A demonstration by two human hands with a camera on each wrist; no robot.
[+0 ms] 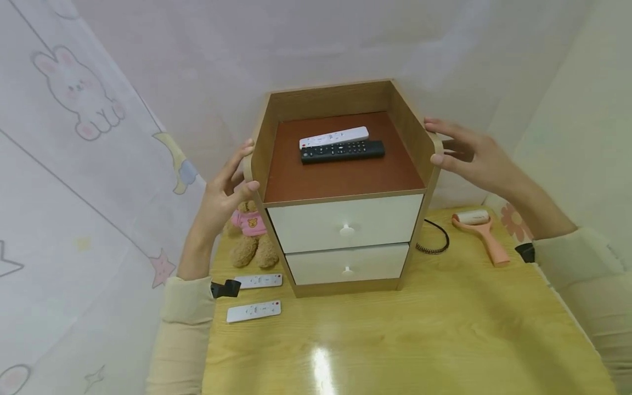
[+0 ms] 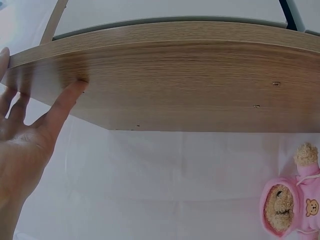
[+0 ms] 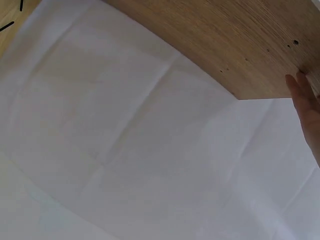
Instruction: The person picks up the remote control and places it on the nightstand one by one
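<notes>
A small wooden cabinet [image 1: 331,182] with a reddish-brown top stands between my hands, two white drawers in its front. My left hand [image 1: 220,198] touches the upper left side panel, thumb near its front edge. In the left wrist view, fairly straight fingers meet the outer face of this panel [image 2: 175,85]. My right hand [image 1: 481,159] touches the right side panel near its rounded front corner. The right wrist view shows fingertips against the outer wood [image 3: 215,50]. On the cabinet's top lie a white remote control [image 1: 340,135] and a black remote control [image 1: 343,152].
Left of the cabinet sits a teddy bear [image 1: 252,236] in pink, with two white remotes [image 1: 254,311] in front of it. To the right lie a black coiled cord [image 1: 436,249] and an orange-handled lint roller [image 1: 486,236] on the yellow wooden table [image 1: 395,340]. Pale curtains surround it.
</notes>
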